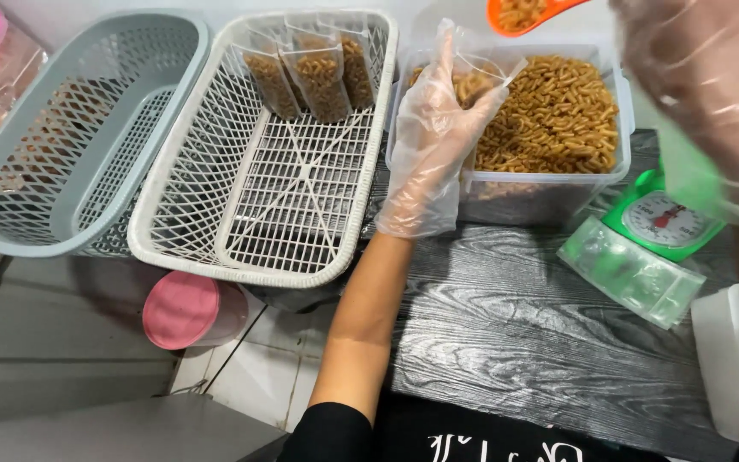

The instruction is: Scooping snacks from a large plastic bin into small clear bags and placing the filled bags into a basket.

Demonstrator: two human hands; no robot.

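Left hand [432,141] pinches an open pouch [476,79] over the pasta tub [549,192]; right hand [705,94], grip unclear, should tip the orange scoop [519,14] squarely into its mouth.

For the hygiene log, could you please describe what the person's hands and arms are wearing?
Both the left hand and right hand wear loose, crinkled, see-through plastic gloves ending at the wrist. The forearms are bare; black sleeves start near the elbows.
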